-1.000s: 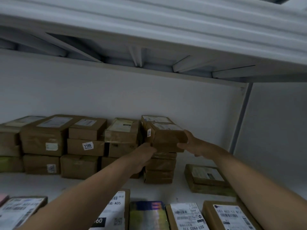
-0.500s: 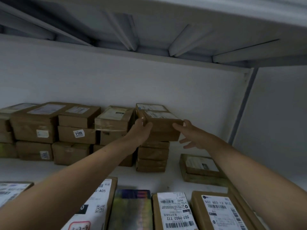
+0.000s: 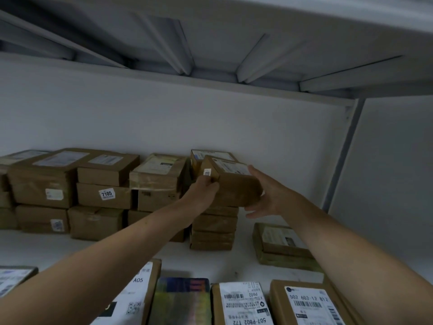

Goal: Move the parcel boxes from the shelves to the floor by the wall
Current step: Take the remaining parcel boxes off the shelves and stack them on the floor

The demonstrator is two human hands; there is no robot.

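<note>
Pick-up step: the top parcel box (image 3: 236, 188) is gripped on its stack (image 3: 214, 227), far back on the shelf (image 3: 210, 261).
Your left hand (image 3: 203, 191) clamps its near-left corner. Your right hand (image 3: 269, 195), fingers straight and spread, braces the right end. The next move probably calls for a level pull toward you.

We list one white back wall (image 3: 164, 118), plain, running the full width behind the shelving. One lower shelf board (image 3: 243, 266), white and flat. One upper shelf (image 3: 210, 38) overhead, grey-white metal, its underside braced by slanting ribs (image 3: 255, 64). One grey upright post (image 3: 344, 158) at the right rear corner. One pale side wall (image 3: 396, 174) beyond the post. We note dim, cool, even light throughout.
</note>
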